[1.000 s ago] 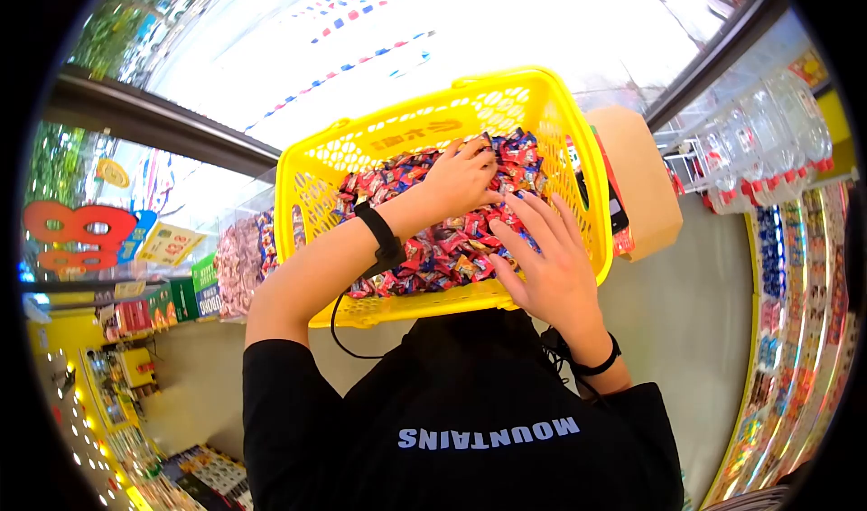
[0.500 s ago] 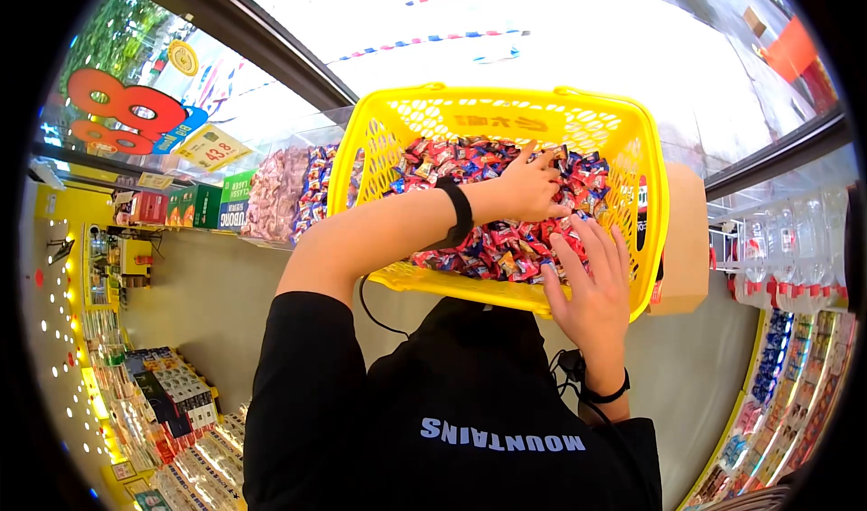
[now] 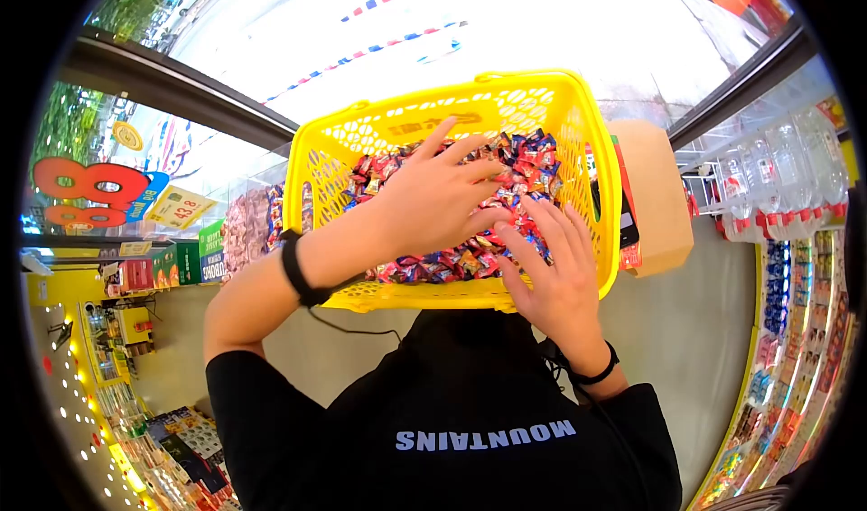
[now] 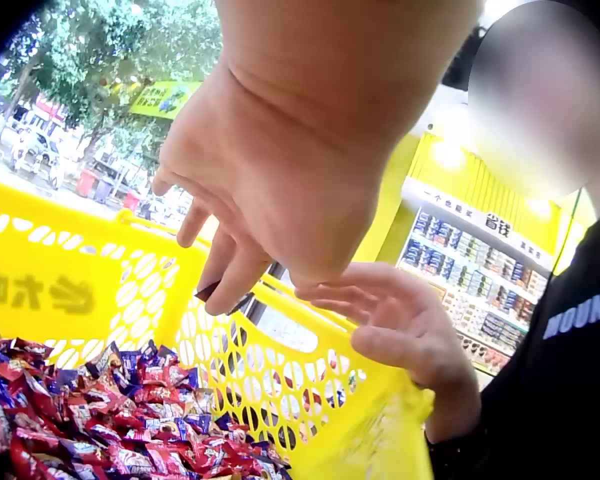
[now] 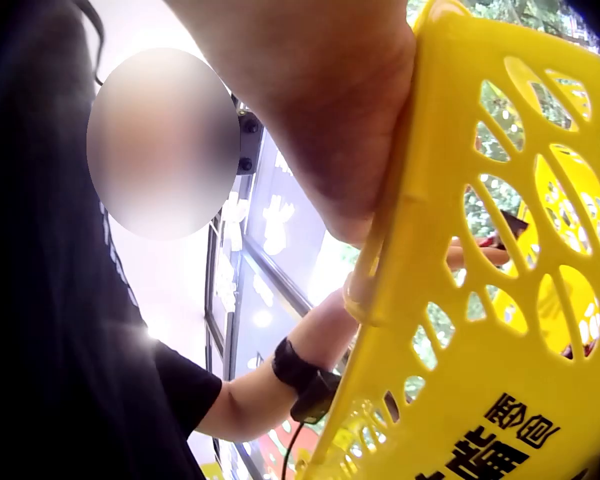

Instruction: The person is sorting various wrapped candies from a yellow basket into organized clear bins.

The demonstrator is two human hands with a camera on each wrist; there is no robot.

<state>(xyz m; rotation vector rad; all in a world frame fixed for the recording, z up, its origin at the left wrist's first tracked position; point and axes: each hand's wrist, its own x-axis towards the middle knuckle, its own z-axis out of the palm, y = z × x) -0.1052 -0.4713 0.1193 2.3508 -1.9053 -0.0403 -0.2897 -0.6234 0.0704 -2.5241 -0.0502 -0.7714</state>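
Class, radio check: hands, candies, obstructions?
Left hand above candies, pinching dark piece. Right hand open at basket rim. Candies heaped, partly hidden by hands.

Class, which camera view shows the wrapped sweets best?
The head view: it looks down on most of the sweets in the basket. The left wrist view catches one portion, lower left; the right wrist view, slivers at most.
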